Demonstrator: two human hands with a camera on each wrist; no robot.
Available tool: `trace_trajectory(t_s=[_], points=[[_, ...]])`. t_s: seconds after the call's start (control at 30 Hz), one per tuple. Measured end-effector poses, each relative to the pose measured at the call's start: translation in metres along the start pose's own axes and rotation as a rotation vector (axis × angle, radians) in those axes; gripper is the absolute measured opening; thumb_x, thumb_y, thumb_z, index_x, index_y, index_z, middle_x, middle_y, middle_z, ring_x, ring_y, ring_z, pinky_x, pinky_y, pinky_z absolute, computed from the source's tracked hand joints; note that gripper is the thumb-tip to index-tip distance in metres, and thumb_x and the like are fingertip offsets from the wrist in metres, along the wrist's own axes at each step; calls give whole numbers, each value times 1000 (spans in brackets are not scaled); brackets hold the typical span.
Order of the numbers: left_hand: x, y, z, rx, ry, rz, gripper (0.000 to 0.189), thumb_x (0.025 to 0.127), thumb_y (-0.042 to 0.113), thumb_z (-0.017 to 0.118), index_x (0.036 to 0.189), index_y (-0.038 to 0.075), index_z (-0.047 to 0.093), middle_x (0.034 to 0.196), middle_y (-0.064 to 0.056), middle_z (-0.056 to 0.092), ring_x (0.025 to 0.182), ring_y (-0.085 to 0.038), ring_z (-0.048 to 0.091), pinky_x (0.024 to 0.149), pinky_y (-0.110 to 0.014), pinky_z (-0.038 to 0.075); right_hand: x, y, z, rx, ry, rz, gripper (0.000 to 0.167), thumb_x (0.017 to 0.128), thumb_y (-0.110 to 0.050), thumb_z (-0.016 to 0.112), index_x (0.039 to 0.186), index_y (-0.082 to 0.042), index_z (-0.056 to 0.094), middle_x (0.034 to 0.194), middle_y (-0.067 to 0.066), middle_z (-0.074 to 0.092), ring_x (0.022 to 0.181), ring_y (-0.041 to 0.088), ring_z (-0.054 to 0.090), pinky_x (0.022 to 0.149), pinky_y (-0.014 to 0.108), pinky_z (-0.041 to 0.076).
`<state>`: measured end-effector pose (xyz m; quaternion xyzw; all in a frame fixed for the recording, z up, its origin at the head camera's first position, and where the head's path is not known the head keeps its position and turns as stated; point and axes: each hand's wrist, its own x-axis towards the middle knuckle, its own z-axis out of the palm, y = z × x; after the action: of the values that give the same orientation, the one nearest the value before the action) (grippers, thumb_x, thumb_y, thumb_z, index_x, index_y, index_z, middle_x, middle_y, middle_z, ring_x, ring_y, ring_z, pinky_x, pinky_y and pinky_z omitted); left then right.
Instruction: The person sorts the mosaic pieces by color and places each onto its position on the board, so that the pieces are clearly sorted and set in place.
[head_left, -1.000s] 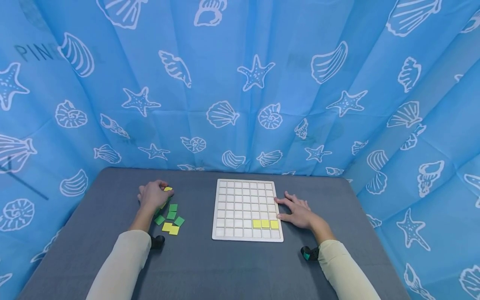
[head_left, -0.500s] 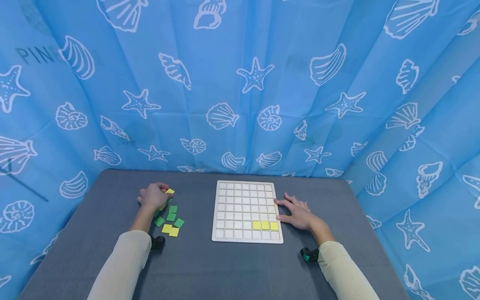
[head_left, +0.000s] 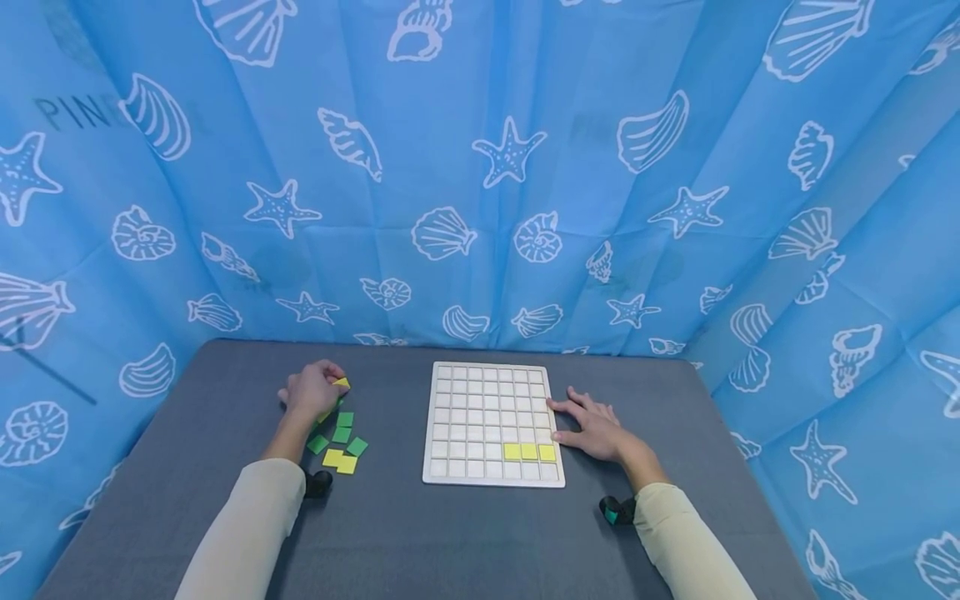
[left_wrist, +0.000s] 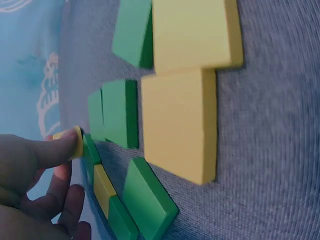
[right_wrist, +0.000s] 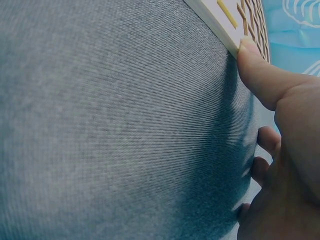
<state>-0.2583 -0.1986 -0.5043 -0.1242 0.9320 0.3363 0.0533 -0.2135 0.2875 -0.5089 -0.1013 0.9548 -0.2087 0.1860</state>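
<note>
At the table's left side, my left hand [head_left: 309, 392] pinches a yellow square tile [left_wrist: 78, 142] between thumb and fingers. Below that hand lie loose green tiles [left_wrist: 120, 114] and yellow tiles [left_wrist: 180, 125], some partly hidden by the hand in the head view. A white gridded board [head_left: 476, 481] lies flat in the middle. Three yellow tiles [head_left: 528, 452] sit side by side in its second row from the near edge, at the right end. My right hand [head_left: 592, 427] has its thumb and index finger touching the board's right edge, its fingers loosely extended.
Grey cloth covers the table [head_left: 450, 542]. A blue curtain [head_left: 465, 167] with white shell and starfish prints hangs behind and at both sides. Black wrist devices [head_left: 318, 484] show beneath both forearms.
The yellow tile in the left hand has shifted slightly to the right, with a small turn of the hand. The right hand keeps its place at the board's edge.
</note>
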Motion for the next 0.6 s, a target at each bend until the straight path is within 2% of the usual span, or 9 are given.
trace_trajectory(t_s=[0.1, 0.23, 0.37, 0.6], points=[[-1, 2, 0, -18, 24, 21, 16, 98, 17, 68, 112, 9, 68, 108, -15, 68, 116, -41, 52, 97, -58, 33, 0, 0, 0, 1, -2, 3, 68, 98, -50, 62, 158, -26, 40, 171, 20, 16, 155, 54, 8, 119, 75, 5], [-2, 4, -2, -68, 46, 30, 14, 98, 14, 67, 111, 8, 69, 109, -16, 69, 107, -35, 58, 84, -47, 46, 0, -1, 0, -6, -2, 0, 68, 98, -50, 62, 158, -25, 40, 170, 21, 16, 155, 55, 8, 119, 75, 5], [-5, 8, -3, -97, 59, 38, 16, 99, 14, 67, 113, 8, 70, 113, -17, 70, 109, -35, 59, 84, -47, 48, -1, -1, 0, -1, 0, -4, 68, 98, -49, 63, 157, -25, 41, 170, 21, 17, 155, 54, 8, 119, 75, 5], [-7, 11, -1, -79, 68, 100, 19, 99, 15, 67, 115, 9, 74, 115, -17, 73, 111, -36, 62, 91, -52, 48, -1, -2, -1, 0, -2, -6, 68, 98, -51, 62, 157, -25, 40, 170, 21, 16, 155, 55, 8, 118, 75, 6]])
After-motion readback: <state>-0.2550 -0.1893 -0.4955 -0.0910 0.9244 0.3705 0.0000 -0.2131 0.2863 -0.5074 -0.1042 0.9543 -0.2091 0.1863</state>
